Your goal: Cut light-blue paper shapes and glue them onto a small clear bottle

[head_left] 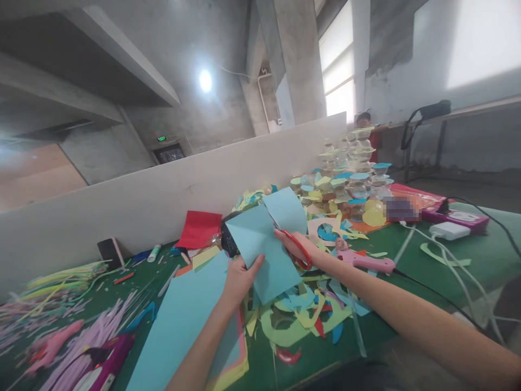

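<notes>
My left hand (241, 279) pinches the lower left edge of a light blue sheet of paper (268, 260), thumb on top. In my right hand (303, 247) is a pair of red-handled scissors (299, 251), its blades at a slit in the sheet's upper part. Beyond the slit a blue flap (288, 206) stands apart from the rest of the sheet. Beneath my left forearm lies a stack of coloured paper (179, 320), light blue on top, with pink and yellow edges showing. Curled green, blue and red paper scraps (285, 328) lie under the cut sheet.
A pink glue gun (366, 262) with a black cord lies right of my hand, near a white adapter (451, 231). Stacked clear cups with paper discs (358, 179) stand behind. Pipe cleaners (93, 336), another pink glue gun (57, 345) and a phone (110, 254) are at left. A person (372, 136) is far back.
</notes>
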Tool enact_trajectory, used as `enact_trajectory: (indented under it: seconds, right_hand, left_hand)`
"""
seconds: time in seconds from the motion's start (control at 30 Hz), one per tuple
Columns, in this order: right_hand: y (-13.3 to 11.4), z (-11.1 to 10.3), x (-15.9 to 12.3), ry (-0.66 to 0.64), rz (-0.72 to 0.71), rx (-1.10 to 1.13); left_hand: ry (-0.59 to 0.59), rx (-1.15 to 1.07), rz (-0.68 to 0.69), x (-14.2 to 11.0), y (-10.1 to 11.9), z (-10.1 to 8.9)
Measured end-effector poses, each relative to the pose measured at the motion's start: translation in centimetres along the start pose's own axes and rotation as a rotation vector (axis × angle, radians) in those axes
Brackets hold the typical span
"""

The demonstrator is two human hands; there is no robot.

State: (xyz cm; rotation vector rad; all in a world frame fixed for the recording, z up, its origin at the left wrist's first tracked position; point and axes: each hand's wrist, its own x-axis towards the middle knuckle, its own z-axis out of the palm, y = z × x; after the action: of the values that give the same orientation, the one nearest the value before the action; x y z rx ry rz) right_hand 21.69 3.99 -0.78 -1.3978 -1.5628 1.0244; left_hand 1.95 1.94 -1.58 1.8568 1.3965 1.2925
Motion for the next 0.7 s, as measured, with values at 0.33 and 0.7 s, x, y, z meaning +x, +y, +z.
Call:
enact_trajectory:
  seconds: [0.33,0.7]
  right_hand:
    - [0.1,-0.3,-0.2,-0.064,0.017,0.014]
    - [0.9,0.0,0.2,-0.039,-0.13,0.188]
  left_hand:
    - [0.225,-0.254,-0.179,0.7,0.1,-0.8]
    - [0.147,-0.392,-0.182,1.4,-1.0,-0.8]
